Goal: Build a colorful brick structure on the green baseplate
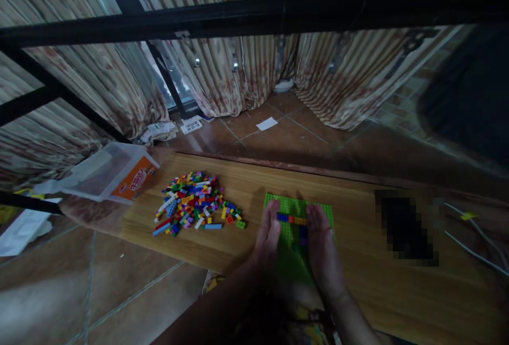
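A green baseplate (292, 273) lies on the wooden table in front of me. Across its upper part runs a short row of building bricks, blue (282, 218) at the left and orange (298, 221) at the right. Dark blue or purple bricks (303, 236) sit below the row's right part. My left hand (268, 236) is at the row's left end, fingers stretched out and held together. On the other side, my right hand (322, 244) is in a similar flat pose, partly covering the row's right end. Neither hand visibly holds anything; exact finger contact is hard to make out.
A pile of loose coloured bricks (191, 202) spreads over the table (242, 180) to the left. Beyond it stands a clear plastic box (115, 170) with an orange label. A pixelated dark object (409, 228) and a white cable (477, 226) lie right. A black rail (238, 19) crosses ahead.
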### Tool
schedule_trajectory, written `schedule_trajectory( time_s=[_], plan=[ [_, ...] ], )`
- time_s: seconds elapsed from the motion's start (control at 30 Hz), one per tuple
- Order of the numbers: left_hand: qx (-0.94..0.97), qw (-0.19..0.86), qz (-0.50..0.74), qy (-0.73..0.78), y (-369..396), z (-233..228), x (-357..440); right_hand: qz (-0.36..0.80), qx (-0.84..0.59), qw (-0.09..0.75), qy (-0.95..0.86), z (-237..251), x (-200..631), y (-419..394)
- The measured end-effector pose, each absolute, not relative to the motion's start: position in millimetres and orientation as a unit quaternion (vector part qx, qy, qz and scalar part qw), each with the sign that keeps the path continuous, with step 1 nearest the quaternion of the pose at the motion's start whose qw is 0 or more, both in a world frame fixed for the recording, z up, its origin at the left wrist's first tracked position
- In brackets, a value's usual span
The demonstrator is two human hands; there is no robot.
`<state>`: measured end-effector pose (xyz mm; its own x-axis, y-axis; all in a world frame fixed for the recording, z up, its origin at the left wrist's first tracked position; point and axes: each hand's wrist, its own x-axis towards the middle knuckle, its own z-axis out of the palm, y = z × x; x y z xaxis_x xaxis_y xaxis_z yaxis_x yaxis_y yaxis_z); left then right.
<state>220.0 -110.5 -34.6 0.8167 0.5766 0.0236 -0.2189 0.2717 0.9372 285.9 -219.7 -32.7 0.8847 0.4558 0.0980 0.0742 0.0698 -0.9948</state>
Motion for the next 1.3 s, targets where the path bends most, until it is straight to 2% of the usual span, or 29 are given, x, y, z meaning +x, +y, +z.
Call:
schedule_trajectory(
  time_s=[0.33, 0.5, 0.63, 0.73, 0.9, 1.0, 1.13, 1.3],
  plan=[
    [0.503, 0.806, 0.261, 0.171, -90.3, -45.0, 204.5, 0.117, -0.655, 0.728, -0.165, -34.1, 268.1, -202.6],
    [0.497, 0.809, 0.262, 0.171, -90.9, -39.7, 207.6, 0.095, -0.666, 0.721, -0.165, -39.5, 272.9, -200.0],
    [0.539, 0.785, 0.261, 0.158, -87.4, -28.4, 193.9, 0.087, -0.645, 0.747, -0.138, -40.5, 274.9, -198.9],
    [0.638, 0.708, 0.268, 0.141, -70.5, -18.6, 162.7, 0.098, -0.615, 0.775, -0.104, -40.0, 276.1, -199.8],
    [0.82, 0.458, 0.287, 0.188, -23.5, -9.4, 99.3, 0.115, -0.567, 0.813, -0.062, -38.6, 276.8, -200.9],
    [0.867, 0.348, 0.293, 0.205, -5.8, -6.9, 86.0, 0.108, -0.557, 0.822, -0.053, -38.3, 275.5, -199.8],
    [0.906, 0.279, 0.269, 0.168, -6.7, -3.8, 100.2, 0.089, -0.555, 0.826, -0.048, -37.3, 273.3, -197.8],
    [0.92, 0.263, 0.257, 0.133, -18.6, -6.7, 120.2, 0.085, -0.548, 0.831, -0.038, -33.4, 271.2, -197.2]
  ],
)
